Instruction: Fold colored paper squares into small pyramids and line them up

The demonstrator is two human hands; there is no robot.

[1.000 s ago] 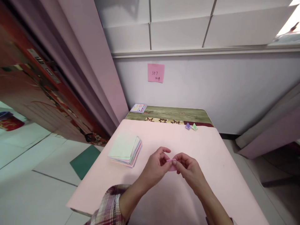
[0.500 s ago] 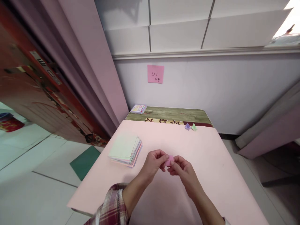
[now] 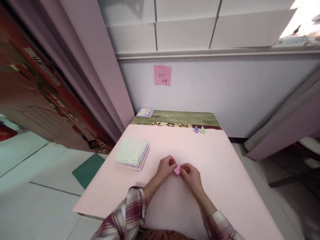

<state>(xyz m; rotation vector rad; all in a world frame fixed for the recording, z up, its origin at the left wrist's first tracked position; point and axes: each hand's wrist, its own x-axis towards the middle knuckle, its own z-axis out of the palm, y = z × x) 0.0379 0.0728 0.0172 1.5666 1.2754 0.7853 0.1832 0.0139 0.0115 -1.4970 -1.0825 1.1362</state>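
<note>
A small folded piece of pink paper [image 3: 177, 170] is pinched between my two hands, low over the table's pink cover. My left hand [image 3: 167, 166] grips its left corner between thumb and fingertips. On the other side, my right hand [image 3: 191, 175] has thumb and fingers closed on the right corner. The paper's outline looks like a small diamond. To the left lies a stack of coloured paper sheets [image 3: 131, 151], pale green on top. Near the far edge of the cover sit two small folded paper pieces, one purple [image 3: 196, 129] and one green [image 3: 202, 130].
The table's pink cover [image 3: 225, 193] leaves a green wood-patterned strip [image 3: 180, 116] bare at the back. A packet [image 3: 145, 112] lies at the far left corner. A pink note [image 3: 162, 75] is stuck on the wall behind. A purple curtain [image 3: 100, 66] hangs at left.
The pink paper has turned from a squarish look to a diamond, held by its side corners. My hands are slightly farther apart. The whole view has shifted slightly.
</note>
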